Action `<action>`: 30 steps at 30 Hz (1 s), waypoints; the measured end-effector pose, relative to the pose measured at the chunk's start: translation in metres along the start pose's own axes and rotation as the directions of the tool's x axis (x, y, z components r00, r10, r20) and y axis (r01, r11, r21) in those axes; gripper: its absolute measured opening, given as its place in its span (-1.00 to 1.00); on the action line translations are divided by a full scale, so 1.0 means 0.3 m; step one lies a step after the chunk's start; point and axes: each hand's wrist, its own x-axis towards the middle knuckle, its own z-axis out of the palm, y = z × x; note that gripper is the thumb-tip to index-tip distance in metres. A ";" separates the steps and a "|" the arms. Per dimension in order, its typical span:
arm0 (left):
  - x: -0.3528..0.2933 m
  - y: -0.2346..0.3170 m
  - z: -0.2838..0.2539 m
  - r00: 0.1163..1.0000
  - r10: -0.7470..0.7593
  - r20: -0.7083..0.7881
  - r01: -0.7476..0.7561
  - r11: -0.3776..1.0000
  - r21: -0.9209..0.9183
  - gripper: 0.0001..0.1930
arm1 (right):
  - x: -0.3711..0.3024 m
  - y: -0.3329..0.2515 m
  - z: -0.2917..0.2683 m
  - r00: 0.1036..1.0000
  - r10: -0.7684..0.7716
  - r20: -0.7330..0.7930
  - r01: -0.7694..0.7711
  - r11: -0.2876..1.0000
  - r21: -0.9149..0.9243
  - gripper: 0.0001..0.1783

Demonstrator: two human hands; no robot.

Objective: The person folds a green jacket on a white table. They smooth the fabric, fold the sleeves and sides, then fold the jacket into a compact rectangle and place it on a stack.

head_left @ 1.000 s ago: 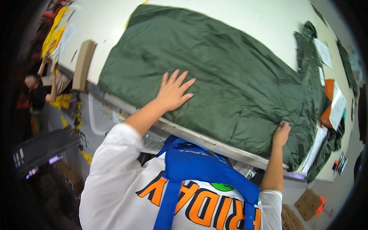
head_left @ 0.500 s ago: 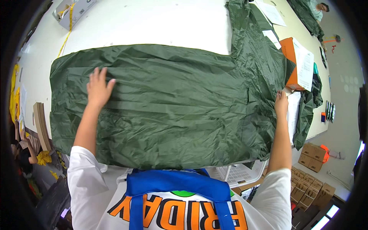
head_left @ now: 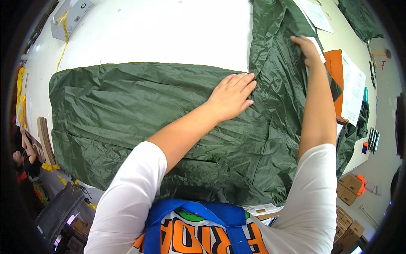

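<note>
A large dark green piece of thin, shiny, creased fabric [head_left: 169, 122] lies spread over the white table. One wide part runs to the left; another stretches up toward the far side. My left hand [head_left: 232, 95] rests flat on it near the inner corner where the two parts meet, fingers extended. Farther up on the right, my right hand [head_left: 308, 50] is over the far part of the fabric, fingers stretched out to the left and slightly blurred. A white paper slip [head_left: 316, 45] shows partly beneath that hand.
An orange box [head_left: 334, 70] with a printed sheet [head_left: 353, 86] against it stands at the right. A grey-white box [head_left: 72, 19] with yellow measuring tape [head_left: 65, 27] sits at the far left. Brown cardboard strips [head_left: 44, 135] lie near the left edge. Another person [head_left: 29, 154] is at the left.
My left hand has slid right across the fabric to the inner corner. My right hand has left the fabric's right edge and moved farther up. My view has shifted slightly.
</note>
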 end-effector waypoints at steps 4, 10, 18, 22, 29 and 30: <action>-0.017 -0.019 0.040 0.999 -0.036 0.031 0.032 0.992 0.120 -0.29 | -0.135 -0.079 -0.192 0.902 -0.312 0.299 -0.076 0.567 0.820 -0.69; 0.012 0.006 -0.039 0.938 -0.144 0.317 0.077 0.973 0.217 -0.29 | -0.674 -0.407 0.320 0.358 -0.821 0.446 0.860 0.475 0.185 -0.62; -0.287 -0.014 -0.009 0.977 -0.081 0.198 0.139 0.944 -0.300 -0.46 | -1.127 -0.201 0.366 0.530 -0.531 0.661 0.845 0.399 -0.357 -0.44; -0.618 0.021 -0.290 0.962 -0.010 0.274 0.117 0.919 -0.377 -0.59 | -1.200 0.007 0.071 0.766 -0.461 0.448 0.627 0.383 -0.679 -0.35; -1.020 -0.447 -0.630 0.188 -0.763 -0.618 0.816 0.472 -0.333 -0.43 | -1.267 0.205 0.001 0.932 -0.142 0.333 0.360 0.455 -0.814 -0.36; -1.033 -0.473 -0.664 0.152 -0.938 -0.312 0.713 0.323 -0.622 -0.54 | -1.241 0.188 0.003 0.922 -0.103 0.373 0.377 0.453 -0.808 -0.34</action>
